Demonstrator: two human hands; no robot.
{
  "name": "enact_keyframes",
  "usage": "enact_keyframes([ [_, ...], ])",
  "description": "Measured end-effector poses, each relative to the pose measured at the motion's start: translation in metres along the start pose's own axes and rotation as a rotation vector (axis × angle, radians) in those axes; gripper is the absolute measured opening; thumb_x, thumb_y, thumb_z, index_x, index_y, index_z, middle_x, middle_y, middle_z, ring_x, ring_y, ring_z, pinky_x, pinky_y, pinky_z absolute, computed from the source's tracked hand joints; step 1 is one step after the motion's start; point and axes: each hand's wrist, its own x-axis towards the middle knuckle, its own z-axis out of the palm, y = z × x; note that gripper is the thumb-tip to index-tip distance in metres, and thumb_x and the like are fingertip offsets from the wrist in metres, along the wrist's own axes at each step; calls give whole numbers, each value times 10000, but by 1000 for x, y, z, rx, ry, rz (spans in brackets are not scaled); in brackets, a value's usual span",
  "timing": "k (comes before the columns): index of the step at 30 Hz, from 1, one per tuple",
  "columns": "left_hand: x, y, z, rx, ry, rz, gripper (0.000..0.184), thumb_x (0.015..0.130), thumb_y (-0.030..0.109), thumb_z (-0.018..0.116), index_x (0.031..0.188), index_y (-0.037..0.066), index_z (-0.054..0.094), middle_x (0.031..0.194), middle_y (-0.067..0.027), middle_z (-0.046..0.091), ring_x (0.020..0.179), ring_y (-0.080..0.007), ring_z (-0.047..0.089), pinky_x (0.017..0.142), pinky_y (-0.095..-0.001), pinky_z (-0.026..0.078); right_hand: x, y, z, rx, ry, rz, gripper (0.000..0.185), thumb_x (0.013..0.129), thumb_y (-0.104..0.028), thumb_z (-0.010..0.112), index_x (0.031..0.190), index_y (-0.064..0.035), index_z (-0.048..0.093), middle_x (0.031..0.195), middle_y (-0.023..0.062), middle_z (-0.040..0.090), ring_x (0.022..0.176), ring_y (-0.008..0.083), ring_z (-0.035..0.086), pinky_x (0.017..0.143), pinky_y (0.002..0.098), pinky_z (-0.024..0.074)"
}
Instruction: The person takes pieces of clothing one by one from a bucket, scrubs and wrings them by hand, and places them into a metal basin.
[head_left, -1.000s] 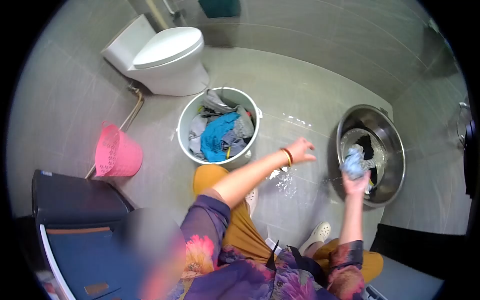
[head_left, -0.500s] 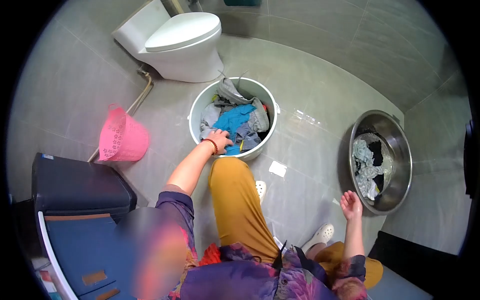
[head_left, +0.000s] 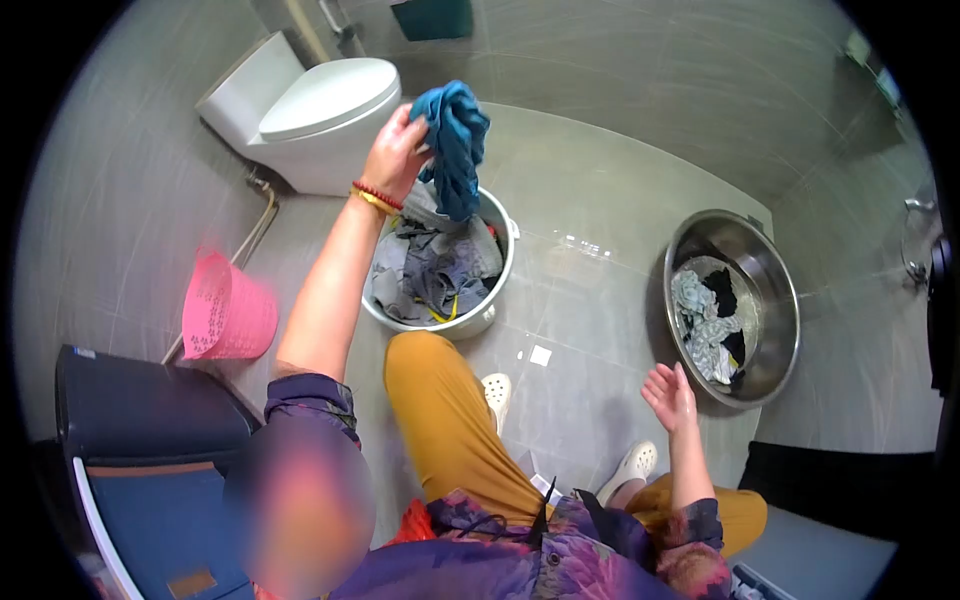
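My left hand [head_left: 397, 152] grips a crumpled blue garment [head_left: 455, 150] and holds it up above the white bucket [head_left: 507, 262]. The garment hangs down over the bucket's far side. Grey clothes [head_left: 440, 265] fill the bucket, with bits of yellow and red showing among them. My right hand [head_left: 672, 397] is empty, fingers apart and palm turned up, just left of a steel basin [head_left: 782, 315]. Inside that basin lie wet-looking light and black clothes [head_left: 712, 315].
A white toilet [head_left: 335, 110] stands at the far left, a pink basket [head_left: 228, 308] below it. Dark bins or boxes [head_left: 150, 400] line the near left. Wet patches shine on the grey tiled floor [head_left: 580, 290]. A black object [head_left: 830, 490] lies at the near right.
My left hand has lifted the blue garment out of the bucket, up and away from me. My right hand has shifted slightly left with its fingers more spread. The view has shifted a little.
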Motion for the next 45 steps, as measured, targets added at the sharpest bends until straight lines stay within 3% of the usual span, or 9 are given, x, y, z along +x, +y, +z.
enact_keyframes([
  [8,-26,-62,153,160,-308,96,201,861,184,492,1011,53,474,862,4,507,794,-72,472,713,-222,399,-38,-18,96,316,-493,103,957,746,-651,462,1382,-74,38,1389,249,139,1218,407,287,960,589,271],
  [12,-107,-156,216,88,-495,-162,235,842,176,504,1020,27,470,940,-7,482,912,-90,431,829,-240,353,-5,-11,95,503,-526,137,884,753,-680,410,1371,-110,138,1366,201,245,1195,370,350,919,630,284],
  [13,-129,-170,226,73,-522,-298,232,845,167,501,1028,28,471,943,-4,480,904,-89,434,820,-239,359,-4,-10,90,464,-503,-26,777,764,-670,407,1248,-62,389,1225,171,454,1086,315,477,898,568,357],
  [17,-197,-221,262,-57,-531,-434,270,870,146,487,1113,34,447,1007,-3,468,952,-86,420,853,-248,351,30,32,13,535,-191,44,577,825,-549,415,1023,-25,553,1009,139,599,916,294,575,863,427,432],
  [25,-159,-281,240,-849,82,-808,394,920,284,278,1140,16,466,1157,-149,519,1083,-276,484,958,-411,354,-28,39,-7,844,-72,-82,440,776,-309,497,1170,-112,484,1213,88,496,1166,279,404,990,474,261],
  [29,-149,-298,245,-818,349,-879,683,835,610,307,1174,34,451,1176,-168,500,1112,-310,459,969,-457,335,-57,14,52,732,-154,-44,476,750,-245,512,1205,-124,442,1277,86,434,1187,283,374,996,479,236],
  [34,-177,-310,257,-1182,-112,-991,871,739,743,302,1287,67,350,1259,-221,400,1147,-357,411,945,-480,359,-79,5,84,792,-399,33,580,835,-502,418,1297,-155,375,1344,91,362,1238,269,330,1041,457,196],
  [41,-135,-233,254,-1068,-239,-662,478,829,381,558,1196,97,442,1011,-127,550,952,-238,545,821,-392,463,-107,17,73,424,-443,67,714,786,-468,564,1338,-112,283,1324,53,387,1204,241,384,1009,409,283],
  [45,-110,-201,267,-198,-467,-609,237,786,169,602,999,78,550,743,-7,551,697,-86,542,621,-237,451,-105,-8,77,-214,-465,-53,676,741,-315,659,1280,-68,335,1219,84,465,1087,176,471,923,335,379],
])
